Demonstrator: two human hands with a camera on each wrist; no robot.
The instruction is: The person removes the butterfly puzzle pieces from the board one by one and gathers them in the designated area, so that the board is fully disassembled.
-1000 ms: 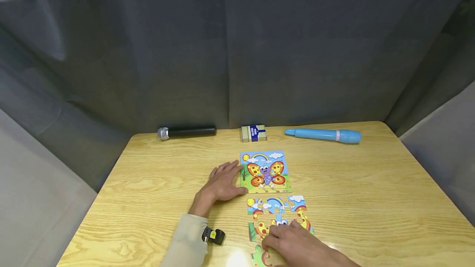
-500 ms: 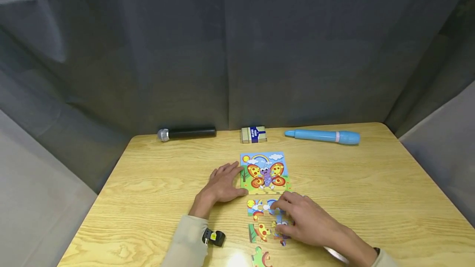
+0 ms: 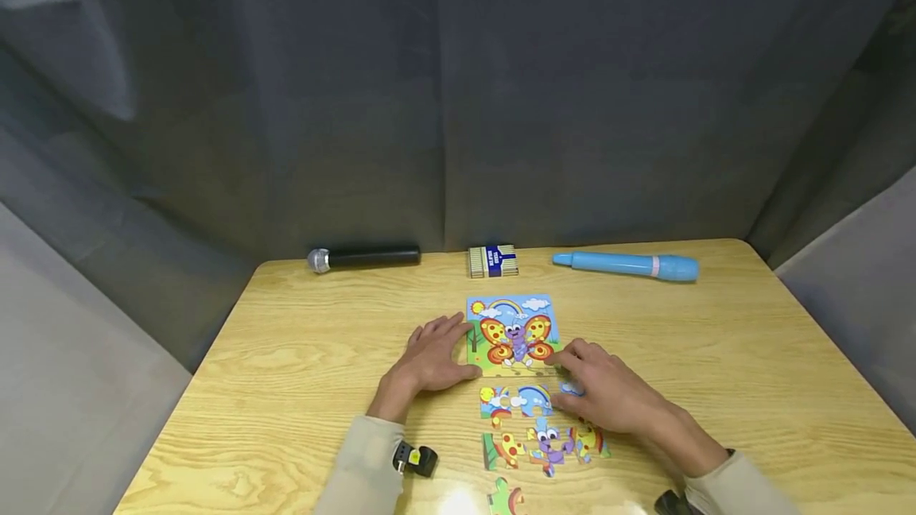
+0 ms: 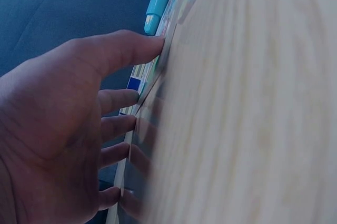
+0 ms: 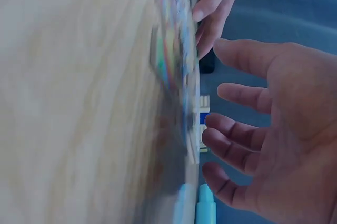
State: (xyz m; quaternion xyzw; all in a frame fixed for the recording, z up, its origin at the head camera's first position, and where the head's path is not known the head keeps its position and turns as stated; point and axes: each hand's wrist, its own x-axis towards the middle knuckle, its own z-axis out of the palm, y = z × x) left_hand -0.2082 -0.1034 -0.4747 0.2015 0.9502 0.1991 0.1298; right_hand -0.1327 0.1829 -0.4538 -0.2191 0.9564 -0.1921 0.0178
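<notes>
My left hand (image 3: 432,360) lies beside a square butterfly picture board (image 3: 511,336), its thumb and index finger at the board's left edge. In the left wrist view the thumb of the left hand (image 4: 58,129) meets that edge, with the other fingers stretched out. At the board's lower right corner is my right hand (image 3: 608,392). Seen from its wrist, the right hand (image 5: 295,129) has spread, relaxed fingers and holds nothing. Below the board, loose jigsaw pieces lie in rows, among them a rainbow piece (image 3: 533,400) and a purple face piece (image 3: 549,447). The right hand partly hides a cloud piece.
Along the table's back edge lie a black microphone (image 3: 372,257), a pack of thin sticks with a blue band (image 3: 494,261) and a blue pen-shaped object (image 3: 619,263). A dark curtain (image 3: 444,102) hangs behind the wooden table (image 3: 286,404).
My right hand has moved up from the lower jigsaw pieces to the board's lower right corner, uncovering the purple face piece and the piece to its right. The left hand has stayed in place.
</notes>
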